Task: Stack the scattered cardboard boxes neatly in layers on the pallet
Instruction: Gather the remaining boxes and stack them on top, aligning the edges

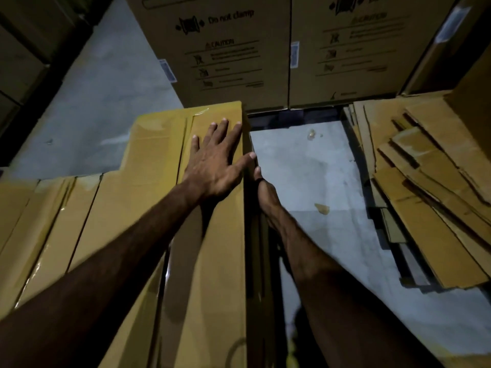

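The long yellow-brown taped cardboard box runs lengthwise away from the person, topmost and rightmost on the stack — left hand pressed flat on it, right hand against its right side, fingers hidden.

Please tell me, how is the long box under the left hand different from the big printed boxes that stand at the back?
The long box lies flat, its top facing up under the left hand; the big printed boxes stand upright against each other at the back. The long box looks plain yellow-brown with glossy tape, while the printed boxes carry black symbols and the words "Do not clamp". The printed boxes have white labels at their edges; the long box shows none. Both are closed cardboard.
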